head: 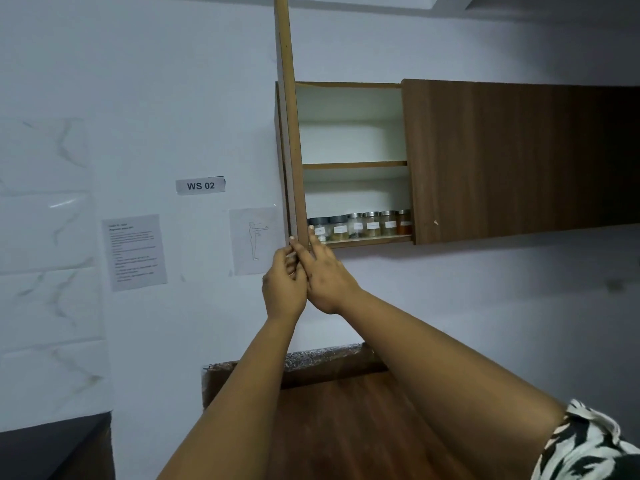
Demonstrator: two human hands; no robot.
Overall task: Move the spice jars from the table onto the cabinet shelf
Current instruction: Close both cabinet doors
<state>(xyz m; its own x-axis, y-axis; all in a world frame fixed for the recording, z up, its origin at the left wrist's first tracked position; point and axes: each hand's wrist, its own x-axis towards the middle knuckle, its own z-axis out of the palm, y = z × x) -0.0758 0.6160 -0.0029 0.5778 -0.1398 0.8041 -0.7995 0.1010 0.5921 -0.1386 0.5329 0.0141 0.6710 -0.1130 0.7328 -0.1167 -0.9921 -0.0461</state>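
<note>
Head view: both arms are reaching up to the open cabinet door, seen edge-on. The left hand is curling its fingers round the door's bottom corner, gripping it. The right hand is lying w/ fingers straight against the door's inner edge, index fingertip pointing up by the first jar, holding nothing. The spice jars are sitting in a row on the bottom cabinet shelf, approx. six, touching side by side, labels facing out. The upper shelf is sitting above them. The wood table is showing below, btwn the arms. A "WS 02" label and printed sheets are hanging on the wall at left.
</note>
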